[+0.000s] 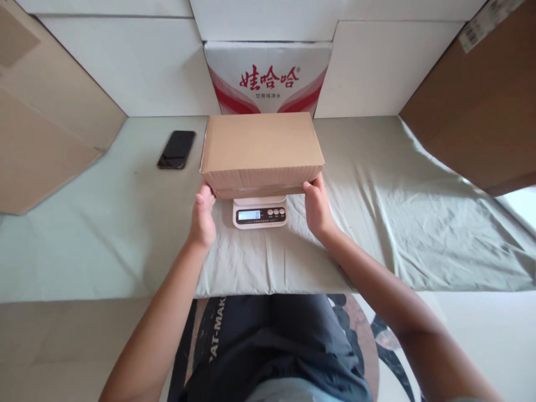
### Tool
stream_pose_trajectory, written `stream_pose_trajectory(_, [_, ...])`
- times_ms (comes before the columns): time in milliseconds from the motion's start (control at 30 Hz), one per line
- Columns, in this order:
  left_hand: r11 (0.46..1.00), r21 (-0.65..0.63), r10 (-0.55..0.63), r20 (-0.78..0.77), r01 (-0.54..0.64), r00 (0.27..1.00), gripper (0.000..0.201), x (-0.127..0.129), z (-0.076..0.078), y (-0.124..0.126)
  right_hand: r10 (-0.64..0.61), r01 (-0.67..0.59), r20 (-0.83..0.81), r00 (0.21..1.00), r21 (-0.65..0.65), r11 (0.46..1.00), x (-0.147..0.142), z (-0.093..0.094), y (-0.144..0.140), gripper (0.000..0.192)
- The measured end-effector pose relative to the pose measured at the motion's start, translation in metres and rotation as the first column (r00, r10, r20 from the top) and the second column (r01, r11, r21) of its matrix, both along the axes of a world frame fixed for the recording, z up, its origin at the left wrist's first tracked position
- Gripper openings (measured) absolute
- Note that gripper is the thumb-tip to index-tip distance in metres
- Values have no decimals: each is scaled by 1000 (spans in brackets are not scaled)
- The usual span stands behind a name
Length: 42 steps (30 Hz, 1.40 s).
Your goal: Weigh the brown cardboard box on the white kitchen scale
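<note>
Between my two hands is a closed brown cardboard box [260, 142]. My left hand [204, 216] grips its lower left corner, and my right hand [317, 207] grips the lower right corner with the thumb on the front face. Under the box's front edge shows a white digital kitchen scale [260, 225], its lit display reading 0. The box hides the scale's platform, so I cannot tell whether the two touch. Left of the box, a black smartphone [177, 149] lies flat on the cloth.
A pale green cloth [368, 223] covers the table. Behind stands a white and red carton [268, 78] with Chinese lettering, against white panels [125, 67]. Large brown cardboard pieces flank the table at left [50, 111] and right [481, 106].
</note>
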<state>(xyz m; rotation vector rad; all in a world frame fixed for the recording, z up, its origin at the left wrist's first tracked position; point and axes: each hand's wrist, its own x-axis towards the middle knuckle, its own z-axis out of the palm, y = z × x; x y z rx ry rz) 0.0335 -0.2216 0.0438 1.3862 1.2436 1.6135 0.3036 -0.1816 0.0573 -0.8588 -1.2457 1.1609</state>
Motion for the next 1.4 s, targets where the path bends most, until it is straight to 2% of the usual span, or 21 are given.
stream_pose_trajectory(433, [1000,27,-10,-23,11,1000,100,-2,-3,1,31,-31,0,1000,24,999,1,1,3,63])
stream_pose_trajectory(867, [1000,-11,-9,-40,9,999,107,-1,3,0,23,-23,34,999,17,1000,1,5,0,65])
stream_pose_trajectory(1133, [1000,-3,-18,15,18,1000,104,0,2,1,15,-16,46,999,24,1000,0,7,-1,67])
stream_pose_trajectory(1267, [1000,3,13,44,-13,999,100,-3,-1,0,-10,6,62,998,56,998,1,6,1,73])
stream_pose_trajectory(1400, [998,60,27,97,-33,995,98,-3,-3,0,-37,36,29,999,38,999,3,4,1,74])
